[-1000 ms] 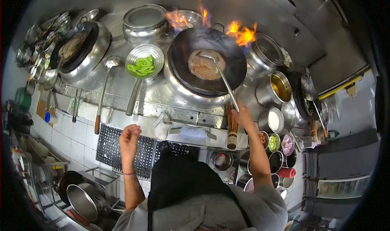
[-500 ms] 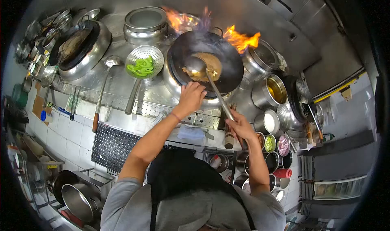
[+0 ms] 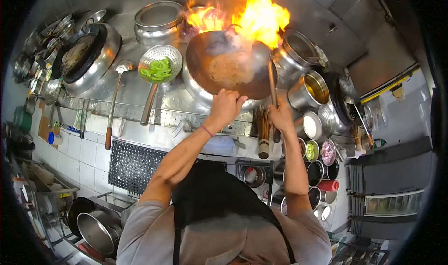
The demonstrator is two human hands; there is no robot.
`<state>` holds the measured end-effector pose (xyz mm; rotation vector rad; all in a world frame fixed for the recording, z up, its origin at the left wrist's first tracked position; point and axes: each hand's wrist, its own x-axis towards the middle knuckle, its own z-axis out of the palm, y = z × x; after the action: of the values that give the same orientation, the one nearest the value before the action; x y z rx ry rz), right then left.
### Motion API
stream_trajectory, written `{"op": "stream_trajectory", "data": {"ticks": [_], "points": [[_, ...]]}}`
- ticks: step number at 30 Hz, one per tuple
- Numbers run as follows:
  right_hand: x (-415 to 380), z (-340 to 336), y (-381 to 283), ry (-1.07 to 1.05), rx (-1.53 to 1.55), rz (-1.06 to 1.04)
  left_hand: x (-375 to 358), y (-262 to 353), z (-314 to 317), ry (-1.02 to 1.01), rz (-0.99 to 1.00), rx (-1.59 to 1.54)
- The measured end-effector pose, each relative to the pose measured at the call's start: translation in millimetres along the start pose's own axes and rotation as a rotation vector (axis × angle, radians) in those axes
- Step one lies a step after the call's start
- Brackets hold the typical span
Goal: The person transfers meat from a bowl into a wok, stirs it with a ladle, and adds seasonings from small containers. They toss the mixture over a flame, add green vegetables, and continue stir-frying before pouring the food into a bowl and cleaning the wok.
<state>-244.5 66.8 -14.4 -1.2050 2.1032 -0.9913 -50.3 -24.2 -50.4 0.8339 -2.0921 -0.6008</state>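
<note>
My left hand (image 3: 226, 107) is closed on the near rim of a dark wok (image 3: 200, 62), probably on its handle, which the fingers hide. The wok is tilted, with a brown layer of food or sauce (image 3: 226, 70) and smoke inside it. My right hand (image 3: 281, 118) grips a long metal ladle (image 3: 272, 80) along its handle. The ladle stands nearly upright at the wok's right side, and its bowl end cannot be made out. Large flames (image 3: 263, 17) rise behind the wok's far edge.
A perforated skimmer (image 3: 173, 59) with sliced green peppers (image 3: 157, 70) lies left of the wok, beside another ladle (image 3: 115, 99). At right stand a pot of yellow liquid (image 3: 317, 90) and a bowl of white stuff (image 3: 311, 126). A bamboo brush (image 3: 263, 134) lies near my right hand.
The flames have grown much larger. My left hand has closed on the wok's near rim, and the wok has tilted. My right hand has lifted the ladle out of the food toward the right side.
</note>
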Motion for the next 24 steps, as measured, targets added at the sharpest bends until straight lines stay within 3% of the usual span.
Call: {"op": "stream_trajectory", "data": {"ticks": [2,4,6,10,12,16,19,20,22,23,24], "points": [[-5.9,4.3,-0.7,0.032,0.009,0.056,0.3,2.8,0.4,0.004,-0.012,0.01],[-17.6,-3.4,-14.7,-0.222,0.335,0.155,-1.8,9.4,-7.1,-0.064,-0.062,-0.033],[-28.1,-11.2,-26.1,-0.312,0.425,0.224,0.3,5.4,-4.4,-0.022,-0.004,-0.041],[-16.7,-9.8,-31.5,-0.237,0.379,0.095,2.4,0.5,-2.3,-0.044,-0.022,0.007],[-5.7,-5.3,-27.9,-0.068,0.238,0.036,0.0,7.4,-8.6,-0.048,-0.011,-0.008],[-1.7,11.9,-12.8,-0.078,0.173,-0.018,0.2,2.9,-3.5,-0.065,-0.054,-0.014],[-18.2,17.5,-19.0,-0.321,0.884,0.35,2.7,-6.6,6.6,0.008,-0.021,-0.036],[-12.1,12.6,-14.7,-0.323,0.882,0.344,1.3,-4.8,4.4,0.014,-0.019,-0.035],[1.6,-0.3,2.3,-0.599,1.923,0.704,-4.7,3.6,-3.7,-0.035,-0.021,-0.022],[3.1,-2.0,-0.4,-0.606,2.191,0.771,-3.2,5.7,-6.3,-0.035,-0.027,-0.04],[4.2,2.4,-4.1,-0.61,2.242,0.771,-2.5,3.1,-3.2,-0.049,-0.033,-0.046]]}}
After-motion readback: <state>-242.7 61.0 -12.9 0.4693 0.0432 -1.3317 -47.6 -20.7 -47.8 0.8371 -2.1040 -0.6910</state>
